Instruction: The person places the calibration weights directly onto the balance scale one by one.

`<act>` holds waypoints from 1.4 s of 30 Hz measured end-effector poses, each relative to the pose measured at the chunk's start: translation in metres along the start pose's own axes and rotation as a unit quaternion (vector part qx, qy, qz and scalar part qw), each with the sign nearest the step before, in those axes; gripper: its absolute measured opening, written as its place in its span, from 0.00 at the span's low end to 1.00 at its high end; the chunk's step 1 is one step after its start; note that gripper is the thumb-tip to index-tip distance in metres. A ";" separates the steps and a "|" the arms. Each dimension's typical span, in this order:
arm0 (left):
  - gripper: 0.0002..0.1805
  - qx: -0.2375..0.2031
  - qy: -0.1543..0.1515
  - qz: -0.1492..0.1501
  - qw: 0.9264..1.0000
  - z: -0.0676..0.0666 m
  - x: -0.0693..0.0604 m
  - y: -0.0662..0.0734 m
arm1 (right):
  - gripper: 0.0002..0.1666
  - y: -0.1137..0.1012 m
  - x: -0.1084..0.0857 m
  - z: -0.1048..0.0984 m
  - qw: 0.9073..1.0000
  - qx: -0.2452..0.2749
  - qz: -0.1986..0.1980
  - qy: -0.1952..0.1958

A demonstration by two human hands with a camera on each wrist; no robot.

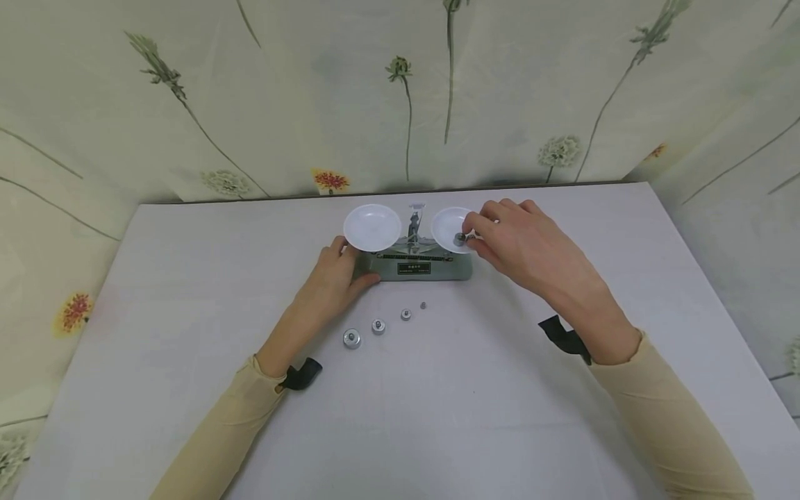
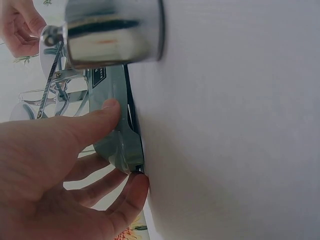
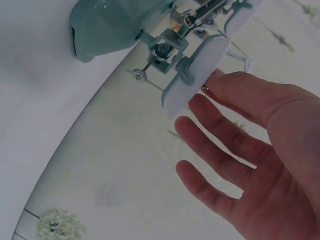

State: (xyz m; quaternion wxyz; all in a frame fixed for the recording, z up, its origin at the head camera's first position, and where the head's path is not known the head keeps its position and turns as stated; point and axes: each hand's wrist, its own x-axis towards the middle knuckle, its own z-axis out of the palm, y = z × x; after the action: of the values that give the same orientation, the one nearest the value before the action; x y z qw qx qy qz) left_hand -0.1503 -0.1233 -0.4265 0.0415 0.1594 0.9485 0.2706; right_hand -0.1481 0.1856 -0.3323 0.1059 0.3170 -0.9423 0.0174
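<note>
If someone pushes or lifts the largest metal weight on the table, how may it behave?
The largest weight probably feels heavy for its size, as it looks metallic. Standing upright on the table, it may slide, or tip if pushed high. Its shiny side could be slippery, though the knob might help lifting.

1. The bench (image 1: 475,417), presenting a white top, is carrying a balance scale and weights.
2. The balance scale (image 1: 446,271) is standing near the far edge.
3. Four metal weights (image 1: 378,326) are standing apart before it in a slanting row, diminishing from the largest weight (image 1: 352,339), left, to the smallest weight (image 1: 423,305), right.
</note>
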 end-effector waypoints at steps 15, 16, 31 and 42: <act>0.42 0.003 0.000 0.006 1.000 0.000 0.002 0.000 | 0.12 0.000 -0.002 0.001 1.000 0.001 0.009 -0.007; 0.42 0.004 0.000 0.007 1.000 0.000 0.002 0.000 | 0.12 0.000 -0.002 0.001 1.000 0.001 0.009 -0.006; 0.42 0.005 0.009 0.019 1.000 0.001 0.001 -0.001 | 0.12 -0.003 -0.006 -0.001 1.000 0.004 0.000 0.019; 0.41 -0.002 0.013 0.019 1.000 0.000 -0.001 -0.001 | 0.11 -0.015 -0.011 -0.006 0.999 0.022 -0.025 0.040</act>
State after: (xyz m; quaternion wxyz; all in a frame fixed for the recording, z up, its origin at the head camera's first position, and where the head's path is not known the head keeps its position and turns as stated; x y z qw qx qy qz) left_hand -0.1491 -0.1241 -0.4269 0.0240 0.1739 0.9453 0.2750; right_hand -0.1293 0.1811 -0.3295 0.1369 0.3420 -0.9284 0.0486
